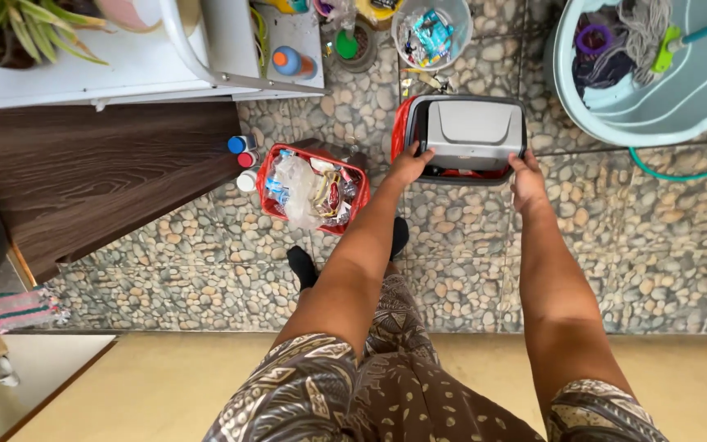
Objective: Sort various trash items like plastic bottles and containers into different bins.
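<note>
A bin with a grey swing lid (470,131) and a red liner stands on the pebble floor ahead of me. My left hand (409,166) grips the lid's near left corner. My right hand (525,182) holds its near right edge. Both arms reach straight down to it. To the left stands a second bin with a red liner (270,168), no lid on it, filled with plastic bags and wrappers.
A dark wooden counter (83,172) juts in at left, with small bottles (241,155) at its edge. A pale blue tub (656,74) with a mop and cloths sits at top right beside a green hose (681,173). A clear bucket (433,33) stands behind the bin.
</note>
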